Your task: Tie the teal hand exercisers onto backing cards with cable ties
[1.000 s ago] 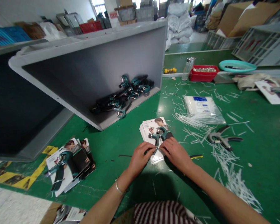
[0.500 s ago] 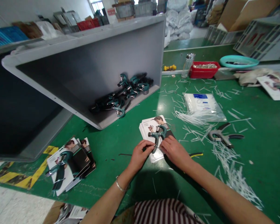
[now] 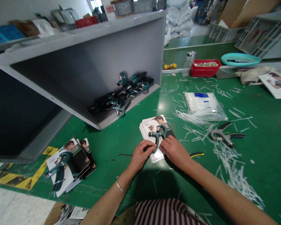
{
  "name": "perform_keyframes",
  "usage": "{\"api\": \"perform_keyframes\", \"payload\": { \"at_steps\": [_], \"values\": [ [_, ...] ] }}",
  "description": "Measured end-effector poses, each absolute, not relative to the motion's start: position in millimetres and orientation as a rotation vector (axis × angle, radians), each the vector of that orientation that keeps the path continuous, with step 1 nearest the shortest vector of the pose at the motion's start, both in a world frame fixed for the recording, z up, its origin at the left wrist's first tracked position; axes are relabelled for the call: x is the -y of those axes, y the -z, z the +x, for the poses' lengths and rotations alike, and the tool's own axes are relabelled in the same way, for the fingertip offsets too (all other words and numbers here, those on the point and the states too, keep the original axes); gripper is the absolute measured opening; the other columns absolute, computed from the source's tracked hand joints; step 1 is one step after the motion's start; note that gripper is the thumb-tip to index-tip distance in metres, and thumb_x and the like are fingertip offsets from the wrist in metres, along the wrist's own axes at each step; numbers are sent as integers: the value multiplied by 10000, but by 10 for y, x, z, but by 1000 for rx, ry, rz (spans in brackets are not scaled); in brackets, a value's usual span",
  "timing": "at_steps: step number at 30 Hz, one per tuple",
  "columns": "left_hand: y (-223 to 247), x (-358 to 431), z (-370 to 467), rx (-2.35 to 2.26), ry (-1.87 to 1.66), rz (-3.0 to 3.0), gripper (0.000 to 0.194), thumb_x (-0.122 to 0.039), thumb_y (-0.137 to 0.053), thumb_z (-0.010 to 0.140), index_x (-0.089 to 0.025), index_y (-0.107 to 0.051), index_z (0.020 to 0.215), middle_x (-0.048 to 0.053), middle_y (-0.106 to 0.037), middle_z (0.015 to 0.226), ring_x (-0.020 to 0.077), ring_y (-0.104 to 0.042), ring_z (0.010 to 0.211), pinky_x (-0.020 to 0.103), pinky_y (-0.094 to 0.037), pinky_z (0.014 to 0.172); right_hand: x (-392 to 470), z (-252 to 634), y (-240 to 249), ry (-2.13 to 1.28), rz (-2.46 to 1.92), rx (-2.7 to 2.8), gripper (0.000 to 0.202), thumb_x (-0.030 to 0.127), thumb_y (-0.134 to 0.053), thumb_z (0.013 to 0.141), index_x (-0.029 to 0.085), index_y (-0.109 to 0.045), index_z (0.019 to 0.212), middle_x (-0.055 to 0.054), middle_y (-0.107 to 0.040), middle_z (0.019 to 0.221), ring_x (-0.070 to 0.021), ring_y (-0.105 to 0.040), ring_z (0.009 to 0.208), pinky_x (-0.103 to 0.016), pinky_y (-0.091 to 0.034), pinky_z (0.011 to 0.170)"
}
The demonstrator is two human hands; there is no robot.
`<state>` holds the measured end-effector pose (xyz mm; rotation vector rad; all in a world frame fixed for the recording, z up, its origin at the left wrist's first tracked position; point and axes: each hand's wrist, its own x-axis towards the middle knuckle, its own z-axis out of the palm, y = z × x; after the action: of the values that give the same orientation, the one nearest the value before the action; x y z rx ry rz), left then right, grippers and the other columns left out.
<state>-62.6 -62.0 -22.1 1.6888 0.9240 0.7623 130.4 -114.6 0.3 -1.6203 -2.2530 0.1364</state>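
Note:
A teal and black hand grip strengthener [image 3: 163,129] lies on a stack of printed cards [image 3: 145,125] in front of me. My left hand [image 3: 141,155] pinches at the lower end of its handle, thumb against fingertips. From the other side my right hand [image 3: 174,152] closes its fingers at the same handle. A thin white cable tie [image 3: 157,147] shows between the fingertips, crossing the handle; its ends are hidden by my fingers. To the left, another grip strengthener [image 3: 59,172] rests on cards [image 3: 81,157], with a white tie across its handle.
A grey bin [image 3: 89,62] tipped on its side holds several grip strengtheners [image 3: 131,87]. Loose white ties [image 3: 241,184] and a bag of ties [image 3: 204,106] lie right, near a grey, black-handled tool [image 3: 222,136]. A yellow-black handle [image 3: 197,154] shows beside my right forearm.
Both hands stay at the handle, with only a slight shift of the right fingers. The view has tilted a little; the grip strengthener and cards keep their place.

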Motion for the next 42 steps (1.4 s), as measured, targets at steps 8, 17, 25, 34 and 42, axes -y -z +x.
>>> {"api": "perform_keyframes", "payload": {
  "at_steps": [8,17,25,34,42],
  "values": [
    [204,634,-594,-899,-793,1731,91,-239,-657,852,-194,-729,885,47,-659,914,177,-616,901,292,-463,849,1150,1242,-38,-121,-1598,2207,232,263,-507,978,152,-629,816,-88,-613,803,-216,-500,808,-330,-398,739],
    [236,611,-637,-931,-792,1497,197,-357,-680,836,-179,-733,902,54,-681,920,182,-617,868,286,-467,807,1141,1276,-40,-140,-1566,2200,216,225,-493,978,159,-613,811,-79,-598,783,-214,-490,789,-329,-403,730],
    [278,623,-642,-912,-777,1467,177,-335,-682,841,-178,-727,909,52,-670,929,177,-608,878,277,-460,809,1147,1254,-43,-88,-1565,2229,190,196,-505,965,150,-619,820,-82,-601,773,-219,-484,776,-337,-398,722],
    [171,664,-613,-882,-783,1846,126,-254,-608,901,-195,-715,932,57,-664,944,181,-617,932,308,-469,877,1168,1229,-17,-128,-1568,2173,217,247,-525,968,152,-632,805,-80,-611,777,-220,-500,796,-329,-399,739],
    [-168,747,-563,-1034,-516,2471,206,-223,-460,965,-179,-654,912,80,-664,905,212,-594,897,362,-445,847,1224,1197,-28,-218,-1606,2099,193,326,-536,970,172,-638,914,-71,-639,858,-217,-503,854,-335,-361,765]
  ]
}}
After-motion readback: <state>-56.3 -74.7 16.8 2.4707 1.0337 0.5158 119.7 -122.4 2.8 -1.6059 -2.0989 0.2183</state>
